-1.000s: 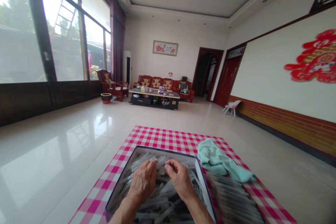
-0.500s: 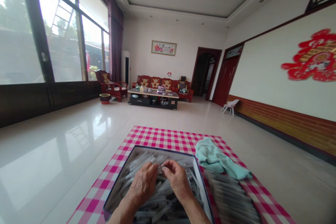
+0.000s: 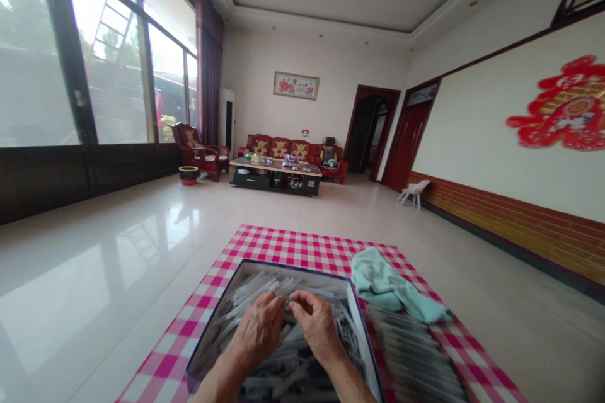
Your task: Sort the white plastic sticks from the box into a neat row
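My left hand (image 3: 261, 326) and my right hand (image 3: 314, 322) meet fingertip to fingertip above a shallow box (image 3: 355, 302) with a dark blue rim. Both are closed in a pinch; whatever sits between the fingers is too small to make out. Many slim translucent plastic sticks (image 3: 250, 295), some with dark parts, lie loosely heaped in the box under my hands. To the right of the box, a blurred row of similar slim sticks (image 3: 416, 356) lies side by side.
A pink-and-white checked cloth (image 3: 165, 352) covers the table. A mint-green towel (image 3: 392, 286) lies crumpled beyond the row of sticks. Farther off, a low coffee table (image 3: 274, 179), a wooden sofa (image 3: 269, 148) and a small stool (image 3: 414, 193) stand on the tiled floor.
The fingertips of my two hands have come closer together, the right hand shifting slightly left. Box, sticks and towel lie as before.
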Available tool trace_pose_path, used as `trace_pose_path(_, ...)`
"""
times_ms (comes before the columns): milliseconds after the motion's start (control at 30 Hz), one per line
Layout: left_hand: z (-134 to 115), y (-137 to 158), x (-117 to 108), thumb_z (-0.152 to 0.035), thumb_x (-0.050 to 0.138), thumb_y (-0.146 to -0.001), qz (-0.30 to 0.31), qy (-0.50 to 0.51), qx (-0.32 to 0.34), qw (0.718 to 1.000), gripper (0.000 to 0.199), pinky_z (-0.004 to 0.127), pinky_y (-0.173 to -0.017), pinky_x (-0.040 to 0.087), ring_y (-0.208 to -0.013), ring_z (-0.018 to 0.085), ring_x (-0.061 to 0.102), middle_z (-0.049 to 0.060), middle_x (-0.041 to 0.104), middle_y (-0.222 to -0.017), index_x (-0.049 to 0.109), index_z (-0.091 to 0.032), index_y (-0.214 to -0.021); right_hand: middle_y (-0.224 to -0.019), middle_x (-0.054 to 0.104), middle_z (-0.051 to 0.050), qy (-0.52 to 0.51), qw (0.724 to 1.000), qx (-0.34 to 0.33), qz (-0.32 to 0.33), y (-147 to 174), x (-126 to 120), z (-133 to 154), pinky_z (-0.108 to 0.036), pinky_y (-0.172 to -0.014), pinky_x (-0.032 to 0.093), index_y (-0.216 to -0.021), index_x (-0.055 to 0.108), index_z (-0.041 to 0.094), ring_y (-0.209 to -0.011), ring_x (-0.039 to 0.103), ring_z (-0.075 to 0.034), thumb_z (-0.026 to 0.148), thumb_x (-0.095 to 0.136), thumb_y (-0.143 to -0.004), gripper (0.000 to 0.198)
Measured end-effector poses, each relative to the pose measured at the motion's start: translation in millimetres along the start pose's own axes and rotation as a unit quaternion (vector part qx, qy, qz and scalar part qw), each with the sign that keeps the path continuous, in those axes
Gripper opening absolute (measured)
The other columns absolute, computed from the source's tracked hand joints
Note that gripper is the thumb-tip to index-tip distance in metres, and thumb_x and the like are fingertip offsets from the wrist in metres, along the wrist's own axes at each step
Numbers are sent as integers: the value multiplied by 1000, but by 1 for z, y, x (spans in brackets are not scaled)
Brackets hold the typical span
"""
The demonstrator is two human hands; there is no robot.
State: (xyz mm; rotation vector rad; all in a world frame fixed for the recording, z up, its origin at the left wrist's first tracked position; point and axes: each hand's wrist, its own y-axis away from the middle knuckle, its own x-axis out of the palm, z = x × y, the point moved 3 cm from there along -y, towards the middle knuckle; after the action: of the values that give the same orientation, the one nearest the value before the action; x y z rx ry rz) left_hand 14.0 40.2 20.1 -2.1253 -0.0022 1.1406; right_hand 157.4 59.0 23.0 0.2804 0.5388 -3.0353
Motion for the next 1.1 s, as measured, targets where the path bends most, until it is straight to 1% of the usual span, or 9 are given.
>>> trace_pose_path(200,0,-1,0,-17,30,-95,1,6,5,1000,26,27,-66,47,-70,15,55,3,53,-77,56,-20,-92,-80,71,-6,-1,1000,7,9,1,0,-2,-29,-67,51,-86,70,17,-73,64,-21,28,59,-76,18)
trace_pose_path(333,-2,-1,-2,-19,29,-96,3,12,2,1000,27,27,-66,47,-70,15,55,3,54,-76,56,-21,-89,-74,68,-4,-1,1000,12,25,1,0,0,-27,-63,49,-84,67,17,-68,61,-19,32,58,-78,18)
trace_pose_path(500,-1,0,-1,-18,31,-95,-2,11,11,1000,25,26,-66,46,-70,15,55,3,54,-77,55,-20,-92,-69,62,-1,23,999,-6,41,3,1,1,-24,-60,45,-80,63,18,-63,54,-15,36,54,-83,19)
trace_pose_path(567,-2,0,-1,-17,31,-94,-7,5,17,1000,24,26,-65,46,-70,15,54,3,54,-76,55,-20,-92,-65,58,0,55,998,-16,37,4,0,2,-23,-57,42,-77,60,19,-61,51,-14,38,52,-85,22)
trace_pose_path(667,-5,-1,-2,-15,32,-93,0,0,22,1000,24,25,-65,45,-70,15,55,3,54,-76,54,-20,-87,-62,54,1,108,993,-34,29,4,1,4,-22,-53,38,-73,57,19,-58,48,-14,39,47,-88,27)
trace_pose_path(833,-9,0,-3,-15,33,-92,19,-4,37,999,23,27,-68,45,-73,16,55,3,55,-78,54,-20,-84,-58,50,2,165,984,-69,5,3,3,4,-23,-53,36,-62,47,21,-57,45,-14,41,40,-91,36)
trace_pose_path(1000,-8,0,0,-18,33,-93,24,-4,31,999,23,28,-67,45,-71,16,55,3,55,-77,54,-20,-83,-52,48,2,179,982,-64,-10,2,4,0,-25,-52,34,-57,44,22,-52,44,-14,46,37,-92,43)
trace_pose_path(1100,-7,-1,0,-20,32,-94,5,-6,31,999,24,28,-68,46,-73,17,55,3,55,-76,54,-20,-85,-55,51,1,179,982,-65,-19,2,1,2,-25,-53,35,-62,48,22,-53,47,-15,42,32,-95,41)
